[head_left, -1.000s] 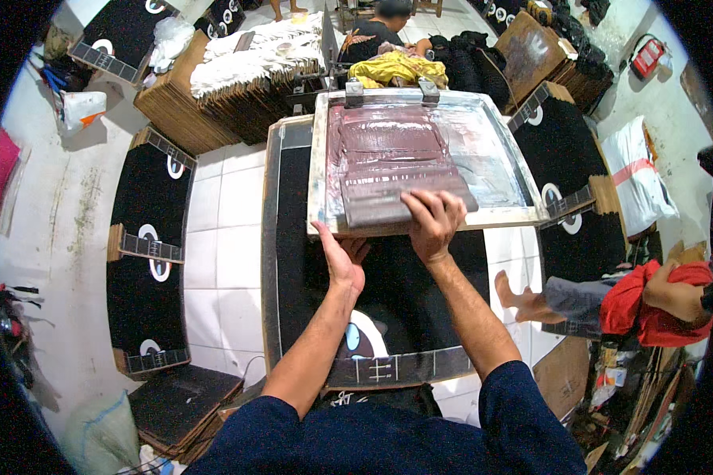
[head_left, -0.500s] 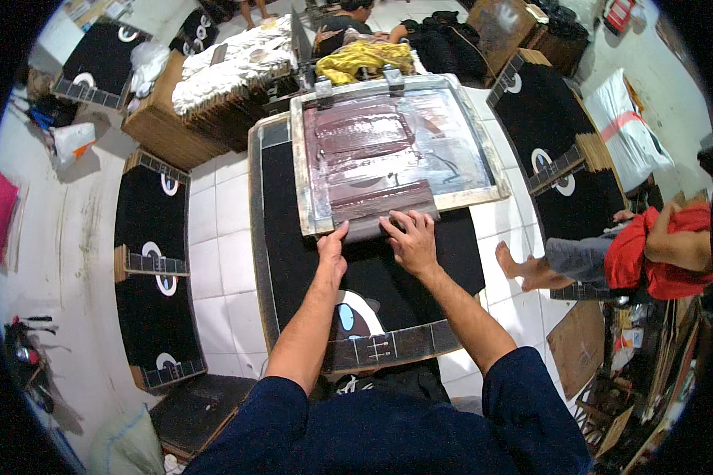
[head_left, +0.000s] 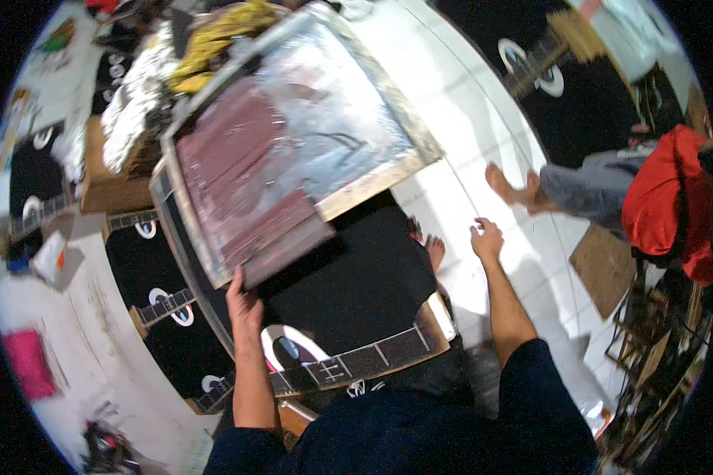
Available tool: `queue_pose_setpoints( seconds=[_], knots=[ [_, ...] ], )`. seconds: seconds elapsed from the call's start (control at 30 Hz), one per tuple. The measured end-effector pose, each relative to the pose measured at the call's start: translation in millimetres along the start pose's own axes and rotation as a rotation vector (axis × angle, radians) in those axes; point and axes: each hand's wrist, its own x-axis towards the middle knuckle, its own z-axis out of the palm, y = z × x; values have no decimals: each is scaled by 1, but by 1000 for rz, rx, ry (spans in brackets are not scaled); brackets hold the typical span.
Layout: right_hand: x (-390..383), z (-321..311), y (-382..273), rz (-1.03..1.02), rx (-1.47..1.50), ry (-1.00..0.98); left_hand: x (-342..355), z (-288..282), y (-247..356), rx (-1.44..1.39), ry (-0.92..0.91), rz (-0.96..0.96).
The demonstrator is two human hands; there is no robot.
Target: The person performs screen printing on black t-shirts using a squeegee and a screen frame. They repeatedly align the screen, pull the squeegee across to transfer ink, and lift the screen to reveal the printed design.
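My left hand point(head_left: 245, 307) is closed at the near left corner of a screen-printing frame point(head_left: 380, 186), on the end of a wide squeegee point(head_left: 289, 247). The squeegee lies along the frame's near edge, over a mesh point(head_left: 234, 146) smeared with dark maroon ink. Below is a board covered with black fabric point(head_left: 348, 269), printed with a white and blue eye shape point(head_left: 287, 344) near me. Off to the right, my right hand point(head_left: 488, 237) hangs in the air above the floor tiles, fingers loosely bent and apart, holding nothing.
Boards with printed black fabric point(head_left: 131, 265) stand on the left, and more black fabric point(head_left: 586, 119) at far right. A person in red cloth point(head_left: 669, 206) sits at the right. Yellow cloth point(head_left: 222, 43) lies behind the frame; a brown board point(head_left: 606, 269) rests on the floor.
My right hand has let go of the squeegee and moved right, away from the frame. My left hand stays at the squeegee's left end. The whole view has turned and shifted.
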Motion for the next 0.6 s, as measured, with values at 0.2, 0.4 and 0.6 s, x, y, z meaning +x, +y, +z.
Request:
queue_pose_setpoints(
  seconds=[0.2,0.4,0.6],
  knots=[
    [55,136,34,62,178,-400,-11,-7,10,137,73,-11],
    [67,206,-19,-88,137,-537,-17,-23,25,194,79,0],
    [76,271,-66,-215,239,-751,-23,-30,35,277,83,-3]
  ],
)
